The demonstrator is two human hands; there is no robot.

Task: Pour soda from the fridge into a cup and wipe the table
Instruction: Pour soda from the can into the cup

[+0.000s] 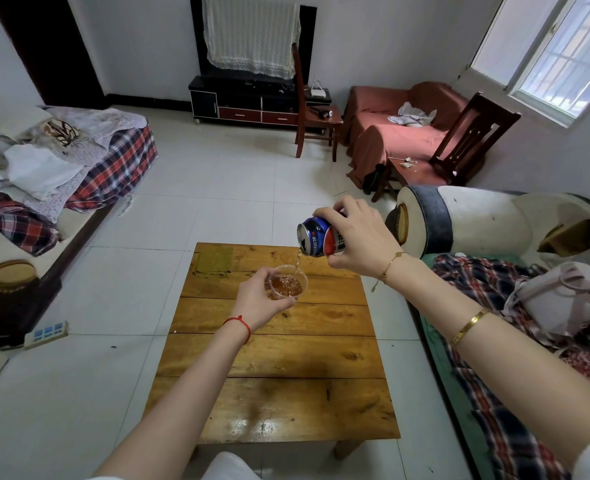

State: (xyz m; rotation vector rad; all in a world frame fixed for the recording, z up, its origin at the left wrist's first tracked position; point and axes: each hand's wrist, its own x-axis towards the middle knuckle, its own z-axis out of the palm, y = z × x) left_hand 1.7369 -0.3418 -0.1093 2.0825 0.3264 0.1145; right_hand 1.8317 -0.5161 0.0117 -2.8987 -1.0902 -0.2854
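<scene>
My right hand [357, 237] grips a blue and red soda can [316, 237], tipped on its side with its mouth to the left. A thin stream of brown soda falls from it into a clear plastic cup [288, 284]. My left hand [257, 299] holds that cup from the left, over the far part of the wooden table [276, 358]. The cup is partly full of foamy brown liquid. A green-brown cloth [214, 260] lies flat near the table's far left corner.
A sofa with plaid covers and a white bag [560, 299] runs along the table's right side. Another covered sofa [61, 168] stands at the left. A power strip [46, 334] lies on the tiled floor at the left. Wooden chairs [312, 116] stand beyond.
</scene>
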